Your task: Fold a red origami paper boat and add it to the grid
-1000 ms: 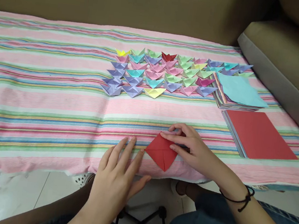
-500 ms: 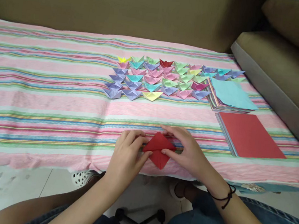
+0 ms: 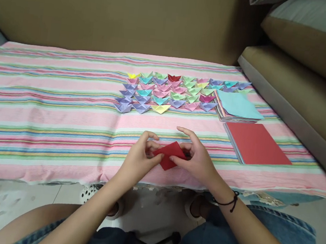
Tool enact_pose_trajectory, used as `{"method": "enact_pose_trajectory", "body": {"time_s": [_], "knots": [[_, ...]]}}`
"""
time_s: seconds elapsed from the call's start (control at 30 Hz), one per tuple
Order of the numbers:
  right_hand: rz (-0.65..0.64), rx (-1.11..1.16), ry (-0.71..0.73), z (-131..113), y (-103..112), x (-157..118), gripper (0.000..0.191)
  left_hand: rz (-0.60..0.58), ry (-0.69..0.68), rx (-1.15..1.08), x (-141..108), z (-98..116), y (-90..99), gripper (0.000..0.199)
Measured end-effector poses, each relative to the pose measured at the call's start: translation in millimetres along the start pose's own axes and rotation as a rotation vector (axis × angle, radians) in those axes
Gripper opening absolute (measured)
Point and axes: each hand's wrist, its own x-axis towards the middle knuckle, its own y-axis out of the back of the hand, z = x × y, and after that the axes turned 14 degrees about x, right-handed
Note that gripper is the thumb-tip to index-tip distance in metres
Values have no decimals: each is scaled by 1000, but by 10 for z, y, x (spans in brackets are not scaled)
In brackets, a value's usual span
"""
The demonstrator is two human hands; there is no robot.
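A small folded red paper (image 3: 170,155), diamond-shaped, is held between both hands near the front edge of the striped cloth. My left hand (image 3: 141,155) pinches its left corner, thumb on the near face and fingers curled behind. At the right corner, my right hand (image 3: 196,158) grips it with the thumb in front and fingers behind, while the index finger sticks out above. The fingertips behind the paper are partly hidden.
Rows of small folded paper boats (image 3: 160,108) in many colours stand beyond my hands. To the right lie a stack of red-topped sheets (image 3: 258,143) and a stack with light blue on top (image 3: 238,104). Brown cushions (image 3: 297,95) line the right side.
The red paper now shows a smoother diamond face instead of two overlapping flaps. My fingers have curled behind it, and my right index finger has lifted off. The view has shifted.
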Motion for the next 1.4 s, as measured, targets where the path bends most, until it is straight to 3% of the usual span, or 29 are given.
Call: {"method": "enact_pose_trajectory", "body": {"time_s": [0.4, 0.73, 0.97, 1.27, 1.4], "knots": [[196, 305, -83, -37, -96, 31, 67, 96, 20, -309, 21, 81, -66, 44], [215, 389, -148, -84, -62, 50, 65, 131, 38, -337, 29, 92, -31, 49], [294, 290, -149, -135, 81, 72, 62, 180, 76, -344, 45, 145, 68, 51], [234, 379, -193, -151, -2, 25, 58, 187, 132, -177, 7, 134, 36, 59], [245, 394, -201, -166, 65, 38, 58, 192, 146, -268, 21, 143, 106, 59]]}}
